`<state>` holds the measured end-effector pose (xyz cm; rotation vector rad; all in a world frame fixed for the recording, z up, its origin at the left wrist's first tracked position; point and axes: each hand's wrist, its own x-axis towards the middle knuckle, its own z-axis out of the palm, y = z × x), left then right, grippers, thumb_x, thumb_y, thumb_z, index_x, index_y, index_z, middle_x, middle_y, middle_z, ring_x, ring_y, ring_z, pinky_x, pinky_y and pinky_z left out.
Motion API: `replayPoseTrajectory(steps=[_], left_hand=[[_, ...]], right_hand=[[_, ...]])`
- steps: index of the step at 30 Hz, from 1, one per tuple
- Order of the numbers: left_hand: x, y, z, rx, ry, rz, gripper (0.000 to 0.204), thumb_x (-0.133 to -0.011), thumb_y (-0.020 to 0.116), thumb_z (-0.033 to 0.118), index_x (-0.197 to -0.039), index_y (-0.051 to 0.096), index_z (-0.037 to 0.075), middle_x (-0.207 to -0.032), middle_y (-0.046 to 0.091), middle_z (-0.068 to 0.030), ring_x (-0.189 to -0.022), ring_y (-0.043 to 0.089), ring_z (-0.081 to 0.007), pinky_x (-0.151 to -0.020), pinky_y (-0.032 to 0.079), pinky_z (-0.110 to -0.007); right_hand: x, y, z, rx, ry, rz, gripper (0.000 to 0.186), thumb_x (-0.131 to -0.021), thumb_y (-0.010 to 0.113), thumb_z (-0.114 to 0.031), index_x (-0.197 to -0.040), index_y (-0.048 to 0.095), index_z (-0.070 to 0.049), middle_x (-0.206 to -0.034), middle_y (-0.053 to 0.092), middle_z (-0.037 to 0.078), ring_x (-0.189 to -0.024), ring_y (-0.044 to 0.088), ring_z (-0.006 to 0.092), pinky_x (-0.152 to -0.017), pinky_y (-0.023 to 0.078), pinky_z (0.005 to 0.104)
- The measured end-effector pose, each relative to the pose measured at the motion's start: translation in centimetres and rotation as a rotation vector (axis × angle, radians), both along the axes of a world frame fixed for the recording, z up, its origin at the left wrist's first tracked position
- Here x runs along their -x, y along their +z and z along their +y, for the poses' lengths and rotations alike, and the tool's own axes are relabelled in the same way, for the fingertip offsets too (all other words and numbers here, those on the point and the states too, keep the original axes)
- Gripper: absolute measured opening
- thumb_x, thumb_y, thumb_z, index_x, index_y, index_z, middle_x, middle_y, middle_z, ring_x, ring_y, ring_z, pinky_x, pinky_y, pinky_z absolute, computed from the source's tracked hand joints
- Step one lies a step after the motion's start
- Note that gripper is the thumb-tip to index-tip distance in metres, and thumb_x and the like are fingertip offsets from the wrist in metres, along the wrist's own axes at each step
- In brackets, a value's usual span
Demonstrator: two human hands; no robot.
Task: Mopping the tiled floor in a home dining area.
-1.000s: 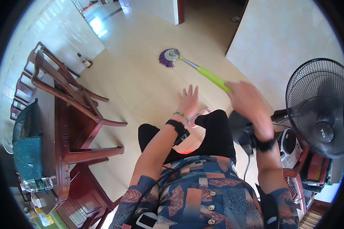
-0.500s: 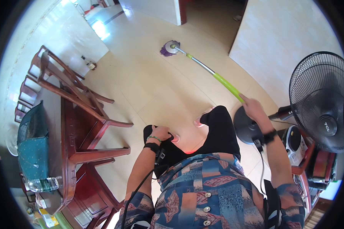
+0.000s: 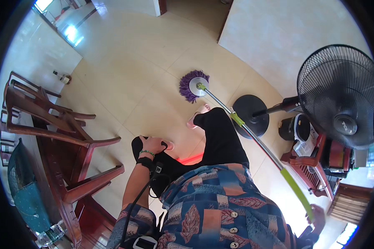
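My right hand (image 3: 314,218) is closed round the green grip of a mop (image 3: 294,187) at the lower right. Its silver pole runs up-left, with green sleeves along it, to a round silver plate with purple strands (image 3: 188,85) on the tiled floor (image 3: 141,62), just beyond my right pink-shod foot (image 3: 193,120). My left hand (image 3: 153,144) rests on my left knee, fingers bent loosely over the black trouser and holding nothing. A red strip (image 3: 189,159) shows between my legs.
Dark wooden chairs (image 3: 50,112), a teal mesh cover (image 3: 27,195) and bottles stand left. A glass bottle (image 3: 64,78) is by the wall. At right are a black fan (image 3: 334,95), its round base (image 3: 247,116), and a wooden stand (image 3: 305,170) with appliances. A doorway (image 3: 191,16) is ahead.
The mop head has come down toward my feet. My right hand has drawn back to the lower right with the handle. My left hand came down onto my knee and stays there.
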<state>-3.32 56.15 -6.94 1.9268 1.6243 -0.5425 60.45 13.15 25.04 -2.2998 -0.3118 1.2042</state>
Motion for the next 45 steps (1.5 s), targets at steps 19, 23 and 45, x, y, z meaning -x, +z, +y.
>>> replayPoseTrajectory(steps=[19,23,45], left_hand=[[3.8,0.2,-3.4,-0.261,0.318,-0.583,0.037,-0.078,0.074,0.019,-0.113,0.068,0.006,-0.097,0.074,-0.006,-0.097,0.066,-0.0236,-0.095,0.045,-0.034],[3.9,-0.3,-4.6,-0.356,0.472,-0.713,0.033,-0.081,0.071,0.014,-0.113,0.068,0.004,-0.091,0.074,-0.0066,-0.094,0.067,-0.0238,-0.088,0.051,-0.034],[2.6,-0.9,-3.1,-0.406,0.507,-0.718,0.025,-0.082,0.07,0.012,-0.106,0.07,0.006,-0.086,0.073,-0.0109,-0.081,0.068,-0.0255,-0.073,0.053,-0.035]], right_hand=[[16.2,-23.2,51.8,-0.371,0.662,0.247,0.053,-0.09,0.055,-0.012,-0.143,0.046,-0.013,-0.085,0.06,0.008,-0.062,0.059,0.0142,-0.042,0.045,0.0272],[24.1,-25.1,61.7,-0.366,0.954,-0.233,0.045,-0.09,0.055,-0.021,-0.134,0.053,-0.017,-0.086,0.065,0.015,-0.061,0.064,0.0234,-0.051,0.052,0.0381],[-1.8,-7.7,-3.7,0.23,0.015,0.452,0.074,-0.084,0.062,-0.003,-0.151,0.032,-0.007,-0.088,0.062,0.009,-0.065,0.059,0.0209,-0.063,0.052,0.0323]])
